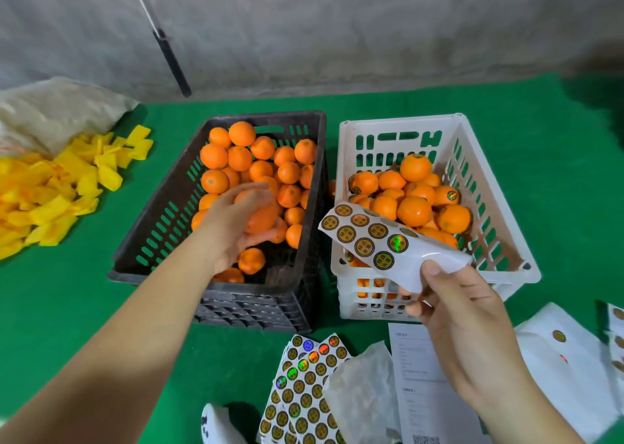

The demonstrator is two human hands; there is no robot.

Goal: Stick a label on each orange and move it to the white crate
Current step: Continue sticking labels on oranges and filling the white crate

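A black crate [158, 222] in the middle holds many unlabelled oranges. My left hand [233, 222] reaches into it and grips one orange [263, 217] from above, fingers curled round it. To the right stands the white crate [486, 187], partly filled with labelled oranges [414, 211]. In front of the white crate my right hand [452, 312] pinches a curled sheet of round gold labels [374, 237] by its bare end, thumb on top.
Green cloth covers the table [540, 122]. More label sheets [304, 389] and white papers [425, 386] lie at the near edge. A heap of yellow wrappers [57, 187] and a sack [50, 112] sit at the left. A grey wall stands behind.
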